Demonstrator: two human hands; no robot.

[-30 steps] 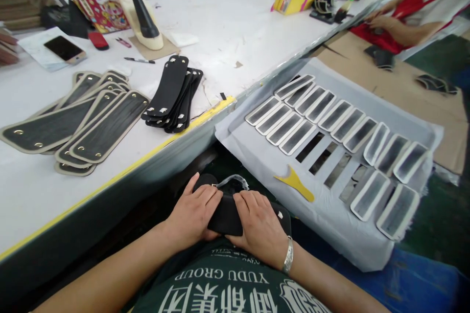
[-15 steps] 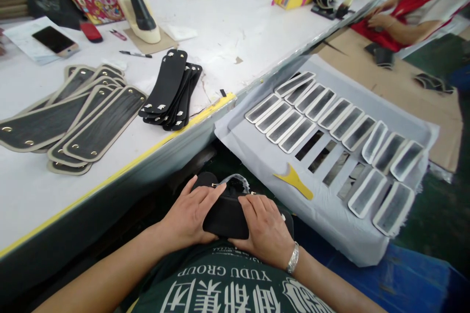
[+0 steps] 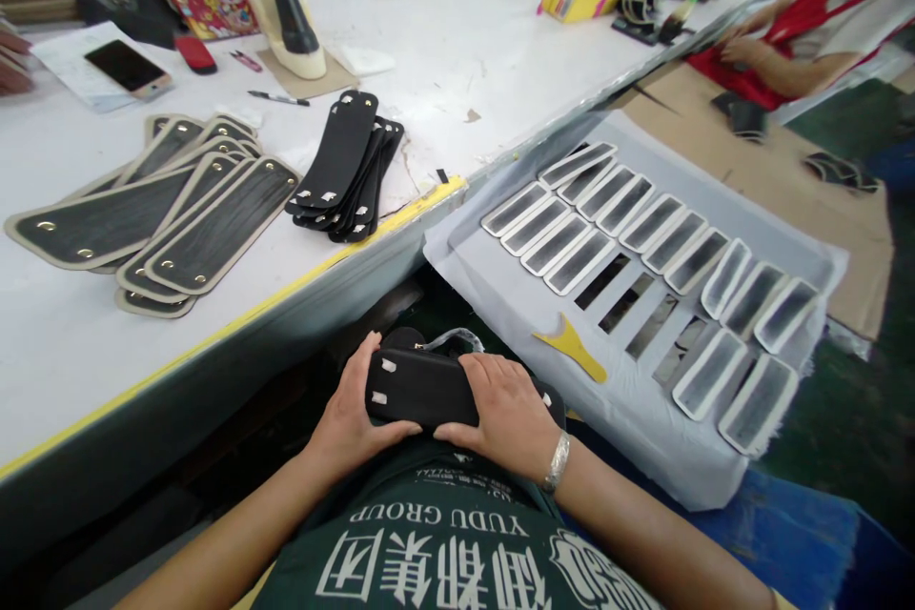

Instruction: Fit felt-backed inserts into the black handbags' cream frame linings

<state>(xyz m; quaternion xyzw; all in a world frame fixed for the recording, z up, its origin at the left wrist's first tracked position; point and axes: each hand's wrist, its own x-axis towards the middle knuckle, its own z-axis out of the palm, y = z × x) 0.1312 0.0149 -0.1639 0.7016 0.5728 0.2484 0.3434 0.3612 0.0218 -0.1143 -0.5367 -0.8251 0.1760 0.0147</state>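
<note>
A black leather panel point(image 3: 425, 391) lies across my lap, with pale tabs showing near its left end. Around that left end my left hand point(image 3: 354, 405) is closed, fingers behind the edge and thumb along the bottom. My right hand point(image 3: 504, 415) grips the panel from the right, fingers over the top edge and thumb below. Behind the panel, a curved handle in clear wrap point(image 3: 457, 335) and a rounded black part point(image 3: 401, 339) stick out. What lies under the panel is mostly hidden.
Beige-edged panels point(image 3: 221, 233) and a stack of black panels point(image 3: 335, 152) lie on the white table point(image 3: 443, 48). At right, a cloth-covered board point(image 3: 500, 295) bears several small pieces and a yellow tool point(image 3: 572, 350). A co-worker's arm point(image 3: 793, 67) shows beyond.
Both hands have shifted their hold on the black panel. Its left end and pale tabs now show, and my left hand has moved from its top to its left end.
</note>
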